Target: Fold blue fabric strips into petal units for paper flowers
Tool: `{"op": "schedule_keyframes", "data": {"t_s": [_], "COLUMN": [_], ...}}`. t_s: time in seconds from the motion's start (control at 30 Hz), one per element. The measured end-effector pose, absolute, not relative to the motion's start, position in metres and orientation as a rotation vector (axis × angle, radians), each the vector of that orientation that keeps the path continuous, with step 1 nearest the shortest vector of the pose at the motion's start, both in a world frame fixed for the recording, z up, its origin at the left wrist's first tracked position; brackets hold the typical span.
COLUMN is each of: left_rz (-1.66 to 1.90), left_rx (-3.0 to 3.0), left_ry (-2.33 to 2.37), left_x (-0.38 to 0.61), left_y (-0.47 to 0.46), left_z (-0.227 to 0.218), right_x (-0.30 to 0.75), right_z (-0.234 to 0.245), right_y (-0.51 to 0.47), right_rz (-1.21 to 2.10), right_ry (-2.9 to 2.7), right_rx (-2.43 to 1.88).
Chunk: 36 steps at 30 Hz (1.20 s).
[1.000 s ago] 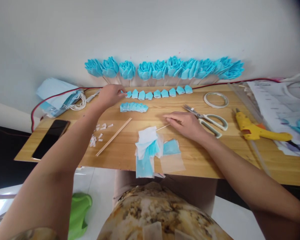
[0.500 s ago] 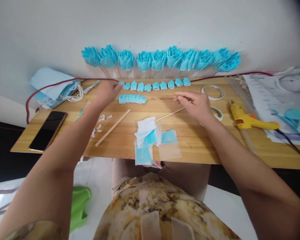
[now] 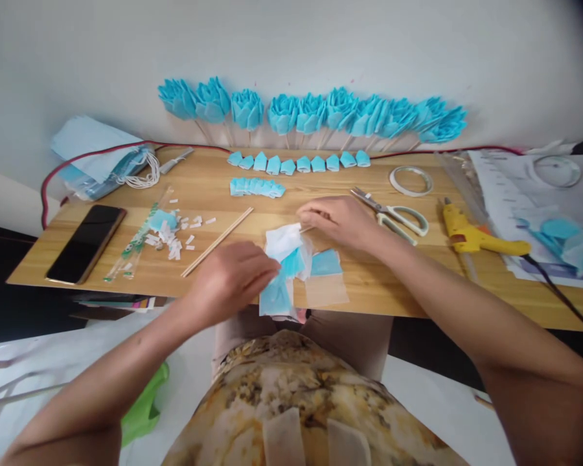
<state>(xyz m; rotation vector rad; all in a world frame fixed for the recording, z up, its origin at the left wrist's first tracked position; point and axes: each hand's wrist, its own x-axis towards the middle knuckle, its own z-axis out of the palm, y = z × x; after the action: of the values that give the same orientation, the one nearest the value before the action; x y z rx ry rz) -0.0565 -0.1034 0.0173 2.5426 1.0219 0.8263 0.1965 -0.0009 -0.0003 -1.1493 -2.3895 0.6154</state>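
My left hand [image 3: 240, 279] is closed, its fingertips at the left edge of the blue and white cut fabric pieces [image 3: 276, 298]. What it holds, if anything, is hidden. My right hand [image 3: 342, 221] is closed too, thumb and fingers pressed together just above the pile's top right. Beneath its fingers shows a short bit of a thin wooden stick [image 3: 307, 228]; whether they grip it I cannot make out. Behind the hands lies a row of small folded blue petals [image 3: 317, 164], with an overlapping strip of petals [image 3: 256, 188] in front of it.
Several blue fabric flowers [image 3: 341, 110] on sticks lean at the wall. Scissors [image 3: 393, 213], tape rolls [image 3: 411, 180] and a yellow glue gun [image 3: 480, 236] lie to the right. Leftward are wooden sticks [image 3: 217, 242], white scraps [image 3: 173, 249], a phone [image 3: 86, 244] and a mask stack [image 3: 102, 155].
My left hand has come down and right from the petal row to the fabric pile. My right hand has moved left and slightly nearer, uncovering the scissors. The petals stay in place.
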Motion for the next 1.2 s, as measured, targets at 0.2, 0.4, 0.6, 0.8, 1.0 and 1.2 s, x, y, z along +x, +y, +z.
{"op": "schedule_keyframes", "data": {"t_s": [0.2,0.4,0.6,0.8,1.0,1.2], "left_rz": [0.800,0.815,0.779,1.071,0.934,0.480], "left_rx": [2.683,2.689,2.636,2.223,2.160,2.477], "left_ry": [0.878,0.914,0.917,1.056,1.397,1.766], "left_x": [-0.041,-0.036,-0.037,-0.048,-0.069,-0.090], "left_y": [-0.122,-0.122,-0.122,-0.112,-0.052,-0.039], "left_z": [-0.009,-0.025,-0.027,0.001,0.021,0.002], "right_x": [0.166,0.169,0.194,0.202,0.203,0.213], "right_z": [-0.007,-0.007,-0.004,-0.008,-0.006,-0.015], "right_y": [0.002,-0.006,-0.010,0.002,0.008,0.006], "right_rz": [0.705,0.777,0.835,1.186,1.365,1.469], "right_ry": [-2.526,-2.469,-2.325,-2.049,-1.918,-1.929], "right_rx": [-1.202,-0.866,-0.813,-0.962,-0.946,-1.059]}}
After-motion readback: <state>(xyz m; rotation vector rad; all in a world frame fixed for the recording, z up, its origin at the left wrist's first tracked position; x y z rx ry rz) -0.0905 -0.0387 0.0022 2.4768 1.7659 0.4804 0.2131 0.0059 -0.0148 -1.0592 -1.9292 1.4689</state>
